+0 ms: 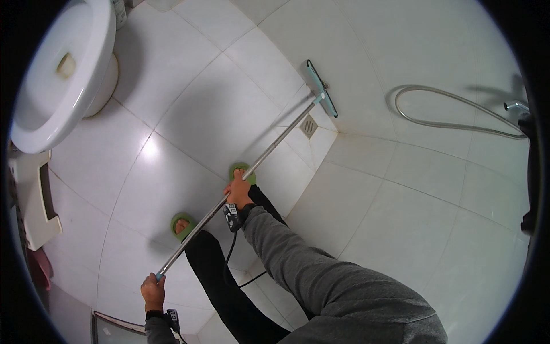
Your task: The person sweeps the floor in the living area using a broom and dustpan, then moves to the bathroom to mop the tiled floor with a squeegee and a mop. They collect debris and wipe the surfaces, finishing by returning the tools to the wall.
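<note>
My left hand (153, 292) is closed around the teal end of a long metal pole at the lower left. Further up the same pole, my right hand (239, 191) grips it near its middle, above one of my green slippers (184, 226). The pole runs up and right to a teal floor squeegee head (322, 88) with a black rubber edge. That head is at the tiled wall by the corner, close to a square floor drain (309, 125); whether its blade touches the wall or the floor, I cannot tell. Both wrists carry strapped-on devices with cables.
A white toilet (92, 73) stands at the upper left, with a bottle (120, 15) behind it. Below it are a cream plastic stool (34, 202) and a pink basin (39, 266). A metal shower hose (447, 124) loops along the wall at the right.
</note>
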Demonstrator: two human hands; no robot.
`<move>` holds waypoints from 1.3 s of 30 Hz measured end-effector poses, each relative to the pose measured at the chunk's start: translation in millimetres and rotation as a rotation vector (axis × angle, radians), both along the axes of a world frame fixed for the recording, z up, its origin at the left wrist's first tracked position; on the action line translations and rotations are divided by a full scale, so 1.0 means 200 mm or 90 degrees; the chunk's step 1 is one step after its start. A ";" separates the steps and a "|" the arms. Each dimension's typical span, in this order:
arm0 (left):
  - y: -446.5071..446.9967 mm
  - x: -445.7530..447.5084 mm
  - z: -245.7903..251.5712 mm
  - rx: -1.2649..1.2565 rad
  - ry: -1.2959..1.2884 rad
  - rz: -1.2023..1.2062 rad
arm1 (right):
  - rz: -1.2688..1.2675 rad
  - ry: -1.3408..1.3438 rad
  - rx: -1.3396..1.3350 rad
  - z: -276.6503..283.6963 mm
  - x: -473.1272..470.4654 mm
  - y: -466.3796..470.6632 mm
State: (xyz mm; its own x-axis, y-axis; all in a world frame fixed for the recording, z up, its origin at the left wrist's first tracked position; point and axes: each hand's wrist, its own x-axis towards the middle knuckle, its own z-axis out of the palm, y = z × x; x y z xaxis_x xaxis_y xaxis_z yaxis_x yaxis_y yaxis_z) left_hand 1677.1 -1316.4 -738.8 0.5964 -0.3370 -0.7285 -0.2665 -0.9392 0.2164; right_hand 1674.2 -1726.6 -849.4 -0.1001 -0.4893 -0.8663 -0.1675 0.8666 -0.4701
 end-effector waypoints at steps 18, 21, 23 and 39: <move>0.13 -0.01 -0.20 0.022 0.035 0.056 | -0.018 -0.019 0.001 0.00 0.04 0.16; 0.13 0.01 -0.19 0.021 0.026 0.043 | -0.003 -0.017 -0.005 0.01 0.06 0.15; 0.11 0.03 -0.17 0.028 0.022 0.027 | 0.016 0.010 -0.014 0.00 0.07 0.13; -0.10 0.11 0.04 -0.024 -0.039 0.007 | 0.033 -0.026 0.123 -0.17 0.08 -0.11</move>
State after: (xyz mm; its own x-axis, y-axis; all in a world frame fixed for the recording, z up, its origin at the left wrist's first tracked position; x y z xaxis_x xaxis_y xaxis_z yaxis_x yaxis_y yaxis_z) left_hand 1699.6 -1335.8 -731.3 0.6436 -0.3565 -0.6773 -0.2698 -0.9337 0.2352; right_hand 1690.4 -1747.7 -883.2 -0.0416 -0.3177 -0.9473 -0.1978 0.9320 -0.3039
